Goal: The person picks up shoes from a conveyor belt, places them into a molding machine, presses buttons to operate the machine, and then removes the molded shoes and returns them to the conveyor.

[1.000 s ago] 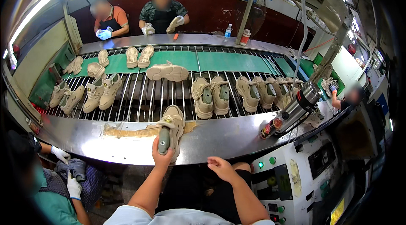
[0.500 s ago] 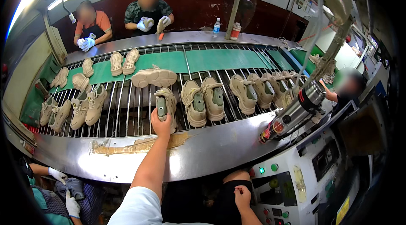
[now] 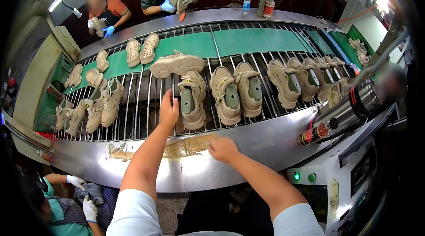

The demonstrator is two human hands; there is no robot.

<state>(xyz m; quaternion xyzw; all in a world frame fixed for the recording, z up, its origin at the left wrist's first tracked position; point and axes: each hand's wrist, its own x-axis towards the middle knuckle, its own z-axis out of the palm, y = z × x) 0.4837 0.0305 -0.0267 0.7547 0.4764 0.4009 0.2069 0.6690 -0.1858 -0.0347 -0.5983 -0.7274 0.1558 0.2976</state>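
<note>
My left hand (image 3: 169, 111) is over the rack bars with its fingers stretched out and nothing in them. Just right of it a beige lace-up sneaker (image 3: 200, 103) with a green insert stands on the bars, toe pointing away. Over the steel front ledge (image 3: 261, 143) hovers my right hand (image 3: 223, 148), fingers curled in, slightly blurred, with no object showing. Further right stand a pair of similar sneakers (image 3: 226, 96). Beyond the nearest sneaker, another beige shoe (image 3: 177, 64) lies on its side by the green belt (image 3: 252, 42).
Several more sneakers (image 3: 285, 85) line the rack at right, others (image 3: 110, 103) at left. Beige soles (image 3: 149, 48) lie on the belt. A steel flask (image 3: 354, 105) stands at the ledge's right, near a control panel (image 3: 310, 178). Two co-workers sit across; another is at lower left.
My left hand has let go of the sneaker and moved slightly left of it. My right hand has risen from my lap to the ledge. The view has shifted.
</note>
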